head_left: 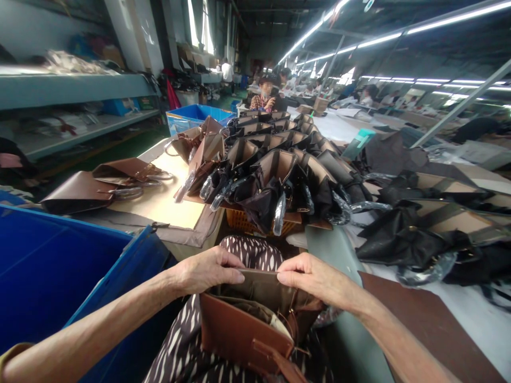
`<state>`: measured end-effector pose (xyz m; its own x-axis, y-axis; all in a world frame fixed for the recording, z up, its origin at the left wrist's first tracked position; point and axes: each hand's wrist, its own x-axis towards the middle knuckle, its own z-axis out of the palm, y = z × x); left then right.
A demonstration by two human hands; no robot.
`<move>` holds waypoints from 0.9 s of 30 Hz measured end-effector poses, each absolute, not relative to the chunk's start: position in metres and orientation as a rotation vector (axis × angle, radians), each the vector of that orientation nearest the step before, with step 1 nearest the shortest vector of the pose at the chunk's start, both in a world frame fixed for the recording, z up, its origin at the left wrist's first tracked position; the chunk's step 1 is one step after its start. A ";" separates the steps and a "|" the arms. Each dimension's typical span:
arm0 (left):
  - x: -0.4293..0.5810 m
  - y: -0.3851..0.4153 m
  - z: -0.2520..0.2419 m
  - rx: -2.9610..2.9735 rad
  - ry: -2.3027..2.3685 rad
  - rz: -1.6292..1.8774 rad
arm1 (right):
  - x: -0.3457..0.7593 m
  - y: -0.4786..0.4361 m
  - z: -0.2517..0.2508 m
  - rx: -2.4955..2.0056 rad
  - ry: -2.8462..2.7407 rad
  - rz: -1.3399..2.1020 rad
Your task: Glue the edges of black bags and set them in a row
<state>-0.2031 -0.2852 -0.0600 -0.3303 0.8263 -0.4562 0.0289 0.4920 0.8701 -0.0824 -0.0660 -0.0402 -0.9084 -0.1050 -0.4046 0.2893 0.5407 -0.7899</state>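
A brown handbag (243, 327) rests open on the lap, over patterned black-and-white cloth (179, 346). My left hand (211, 271) pinches the far rim of the bag on its left part, thumb on the near side. Further right along the same rim, my right hand (311, 274) grips it between thumb and fingers. The bag's dark lining and something pale inside show between its walls. A brown handle hangs over the near wall, and plastic wrapping shows by the right side of the bag.
Rows of black and tan bags (279, 165) stand ahead. Two brown bags (80, 189) lie at the left. A blue bin (59, 266) is close on the left, black bags (415, 234) on the right. A person (265, 96) sits beyond the rows.
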 end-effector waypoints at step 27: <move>-0.196 -0.286 -0.052 0.903 1.872 0.961 | -0.097 -0.120 -0.046 -0.443 3.096 -0.325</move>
<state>-0.1959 -0.2858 -0.0520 -0.4004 0.8507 -0.3406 0.2189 0.4497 0.8660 -0.0972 -0.1200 -0.0465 -0.9603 -0.2771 0.0318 -0.2777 0.9389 -0.2033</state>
